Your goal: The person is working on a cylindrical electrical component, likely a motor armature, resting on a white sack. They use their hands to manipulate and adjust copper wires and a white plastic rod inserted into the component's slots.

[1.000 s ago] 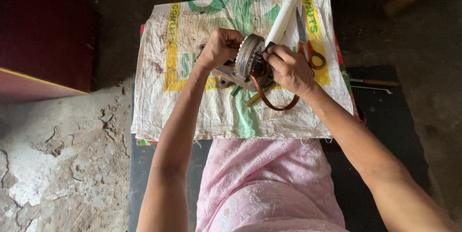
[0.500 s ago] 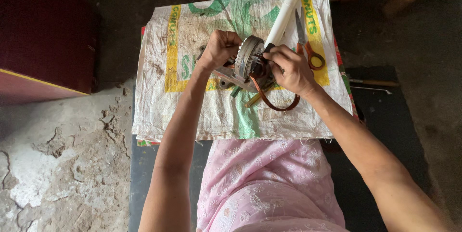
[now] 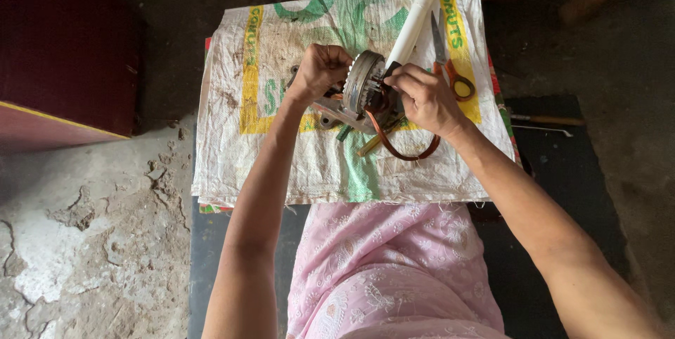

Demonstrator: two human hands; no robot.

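Unmoved: motor [image 3: 365,89] between gripping fingers [image 3: 404,79]

- The left hand [image 3: 320,72] has crept slightly leftward along the round metal motor part [image 3: 365,89], and its grip now sits closed at that part's left side.
- The right hand [image 3: 422,100] has shifted a little: its fingertips [image 3: 394,79] now pinch at the part's right face, just below the white pipe [image 3: 418,12].
- The motor part seems tilted a touch more upright than a second ago, though the hands hide much of it.
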